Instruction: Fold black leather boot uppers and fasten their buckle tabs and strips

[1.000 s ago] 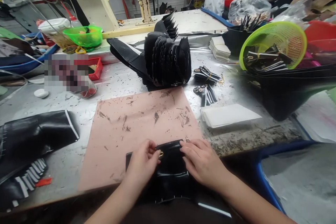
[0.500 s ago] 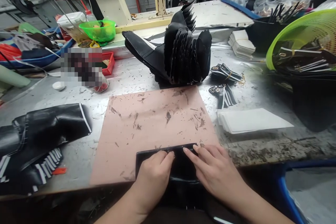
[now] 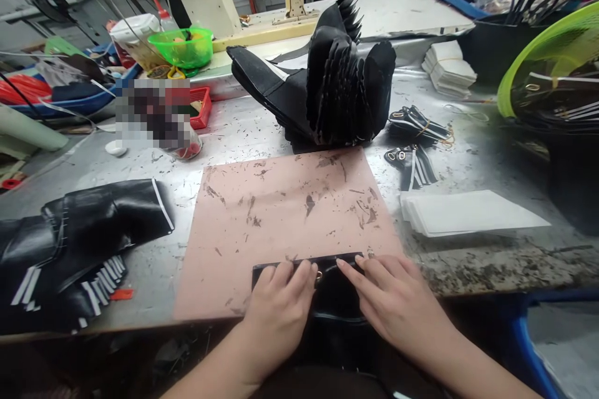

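Note:
A glossy black leather piece (image 3: 334, 299) lies over the front edge of a pink board (image 3: 281, 212), its far edge folded into a narrow strip. My left hand (image 3: 281, 299) is closed on the left part of that strip, fingertips pressing down. Beside its fingers shows a small gold-coloured ring (image 3: 319, 276). At the right end of the fold, my right hand (image 3: 393, 290) grips the leather, with the index finger stretched along the edge. Both thumbs are mostly hidden. The lower part of the leather hangs toward me into shadow.
Behind the board stands a bundle of black leather pieces (image 3: 346, 93). More black leather with white strips (image 3: 107, 218) lies left. To the right are small straps with buckles (image 3: 414, 165), white sheets (image 3: 468, 212) and a yellow-green basket (image 3: 510, 75). A blue bin (image 3: 524, 330) sits below the table edge.
My left fingers have shifted on the fold, and the small gold-coloured ring now shows beside them. My right hand keeps its place on the edge. The whole view has shifted slightly.

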The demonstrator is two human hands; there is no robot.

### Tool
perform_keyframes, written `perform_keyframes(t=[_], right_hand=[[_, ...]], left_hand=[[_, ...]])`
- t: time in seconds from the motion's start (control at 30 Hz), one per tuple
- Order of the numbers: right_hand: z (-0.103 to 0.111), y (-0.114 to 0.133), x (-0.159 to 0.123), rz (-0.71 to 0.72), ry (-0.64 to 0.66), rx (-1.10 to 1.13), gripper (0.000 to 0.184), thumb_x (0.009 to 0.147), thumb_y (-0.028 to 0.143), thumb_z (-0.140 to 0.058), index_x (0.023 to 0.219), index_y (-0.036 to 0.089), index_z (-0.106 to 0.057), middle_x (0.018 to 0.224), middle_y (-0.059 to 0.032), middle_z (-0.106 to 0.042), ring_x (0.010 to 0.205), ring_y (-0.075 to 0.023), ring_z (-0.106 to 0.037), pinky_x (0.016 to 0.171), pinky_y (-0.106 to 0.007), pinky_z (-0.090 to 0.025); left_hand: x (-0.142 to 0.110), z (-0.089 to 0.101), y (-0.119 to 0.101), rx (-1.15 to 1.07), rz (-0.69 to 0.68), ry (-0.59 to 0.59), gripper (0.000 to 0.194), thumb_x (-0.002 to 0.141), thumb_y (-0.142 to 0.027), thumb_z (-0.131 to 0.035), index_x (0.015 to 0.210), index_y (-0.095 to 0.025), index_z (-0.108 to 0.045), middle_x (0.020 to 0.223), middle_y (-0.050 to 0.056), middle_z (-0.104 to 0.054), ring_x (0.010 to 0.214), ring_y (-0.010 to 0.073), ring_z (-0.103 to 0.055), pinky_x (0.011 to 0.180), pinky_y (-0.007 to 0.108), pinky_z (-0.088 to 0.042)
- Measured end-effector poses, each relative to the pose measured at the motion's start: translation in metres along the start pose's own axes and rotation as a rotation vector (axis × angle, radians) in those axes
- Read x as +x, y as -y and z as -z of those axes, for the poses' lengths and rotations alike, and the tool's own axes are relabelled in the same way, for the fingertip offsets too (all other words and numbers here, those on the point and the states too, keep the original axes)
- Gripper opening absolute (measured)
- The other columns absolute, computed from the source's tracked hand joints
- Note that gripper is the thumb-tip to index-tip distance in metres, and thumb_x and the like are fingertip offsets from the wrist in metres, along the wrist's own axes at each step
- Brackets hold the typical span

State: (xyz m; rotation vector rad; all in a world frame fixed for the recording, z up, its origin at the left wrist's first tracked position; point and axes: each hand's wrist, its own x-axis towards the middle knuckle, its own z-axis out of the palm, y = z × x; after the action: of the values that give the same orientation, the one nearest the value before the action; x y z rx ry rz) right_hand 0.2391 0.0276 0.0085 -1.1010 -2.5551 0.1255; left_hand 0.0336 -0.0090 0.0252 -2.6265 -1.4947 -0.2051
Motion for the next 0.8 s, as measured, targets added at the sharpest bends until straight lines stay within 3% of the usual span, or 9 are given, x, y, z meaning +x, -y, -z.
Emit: perform_keyframes(t=[0.07, 0.2, 0.33, 0.43, 0.53, 0.6, 0.7, 0.8], right_hand=[[0.001, 0.0, 0.001, 0.002, 0.007, -0.003, 0.038, 0.077, 0.014, -0.046, 0.112, 0.02, -0.058, 0.089, -0.0078, -0.062, 0.078, -0.0196, -0.05, 0.076, -0.036, -0.034], [0.003, 0.0, 0.003, -0.02, 0.002, 0.053, 0.037, 0.077, 0.013, -0.048, 0.111, 0.021, -0.059, 0.087, -0.0066, -0.062, 0.078, -0.0198, -0.05, 0.075, -0.036, -0.035], [0.007, -0.01, 0.003, -0.131, -0.016, 0.268, 0.029, 0.081, 0.014, -0.045, 0.101, 0.025, -0.063, 0.086, -0.0045, -0.062, 0.08, -0.018, -0.052, 0.075, -0.034, -0.038], [0.01, -0.047, -0.005, -0.358, -0.209, 0.426, 0.022, 0.082, 0.02, -0.043, 0.088, 0.022, -0.064, 0.079, -0.0043, -0.062, 0.078, -0.0174, -0.055, 0.072, -0.034, -0.043], [0.026, -0.11, -0.026, -0.767, -0.622, 0.507, 0.02, 0.078, 0.031, -0.048, 0.085, 0.02, -0.062, 0.081, -0.0051, -0.063, 0.077, -0.0182, -0.057, 0.069, -0.035, -0.046], [0.043, -0.149, -0.042, -0.988, -0.852, 0.615, 0.024, 0.072, 0.04, -0.048, 0.08, 0.021, -0.06, 0.072, -0.0032, -0.061, 0.062, -0.0165, -0.056, 0.059, -0.036, -0.046], [0.065, -0.182, -0.055, -0.987, -0.835, 0.78, 0.033, 0.064, 0.052, -0.047, 0.05, 0.023, -0.051, 0.052, -0.0048, -0.052, 0.049, -0.0167, -0.05, 0.048, -0.04, -0.036], [0.068, -0.195, -0.053, -0.893, -0.774, 0.909, 0.036, 0.046, 0.057, -0.056, 0.035, 0.026, -0.043, 0.038, -0.0072, -0.04, 0.043, -0.0178, -0.043, 0.043, -0.041, -0.017]], left_hand=[[-0.001, 0.003, -0.001, 0.048, -0.046, 0.005, 0.037, 0.079, -0.009, -0.039, 0.11, -0.014, -0.058, 0.106, 0.01, -0.061, 0.083, 0.0202, -0.055, 0.07, 0.033, -0.04], [0.001, 0.004, -0.003, 0.106, -0.038, 0.01, 0.039, 0.075, -0.007, -0.041, 0.108, -0.015, -0.059, 0.106, 0.008, -0.064, 0.077, 0.02, -0.055, 0.07, 0.034, -0.036], [0.001, 0.002, 0.001, 0.074, -0.012, -0.03, 0.039, 0.073, -0.006, -0.044, 0.105, -0.02, -0.061, 0.104, 0.005, -0.065, 0.078, 0.0201, -0.056, 0.071, 0.034, -0.035], [0.003, -0.001, 0.01, 0.05, 0.032, -0.063, 0.038, 0.074, -0.007, -0.044, 0.1, -0.026, -0.064, 0.102, 0.003, -0.065, 0.087, 0.021, -0.055, 0.072, 0.033, -0.035], [0.008, -0.005, 0.019, 0.051, 0.061, -0.109, 0.035, 0.075, -0.01, -0.045, 0.096, -0.029, -0.066, 0.105, 0.005, -0.063, 0.092, 0.0241, -0.054, 0.073, 0.034, -0.035], [0.011, -0.004, 0.02, 0.051, 0.098, -0.127, 0.033, 0.074, -0.011, -0.047, 0.092, -0.03, -0.067, 0.107, 0.007, -0.062, 0.094, 0.0267, -0.053, 0.073, 0.036, -0.035], [0.008, 0.004, 0.01, 0.038, 0.173, -0.055, 0.033, 0.073, -0.01, -0.049, 0.091, -0.03, -0.067, 0.109, 0.008, -0.061, 0.097, 0.027, -0.052, 0.077, 0.037, -0.037], [0.003, 0.008, -0.001, -0.021, 0.238, 0.061, 0.029, 0.077, -0.014, -0.05, 0.095, -0.031, -0.065, 0.114, 0.007, -0.057, 0.105, 0.0262, -0.049, 0.085, 0.04, -0.036]])
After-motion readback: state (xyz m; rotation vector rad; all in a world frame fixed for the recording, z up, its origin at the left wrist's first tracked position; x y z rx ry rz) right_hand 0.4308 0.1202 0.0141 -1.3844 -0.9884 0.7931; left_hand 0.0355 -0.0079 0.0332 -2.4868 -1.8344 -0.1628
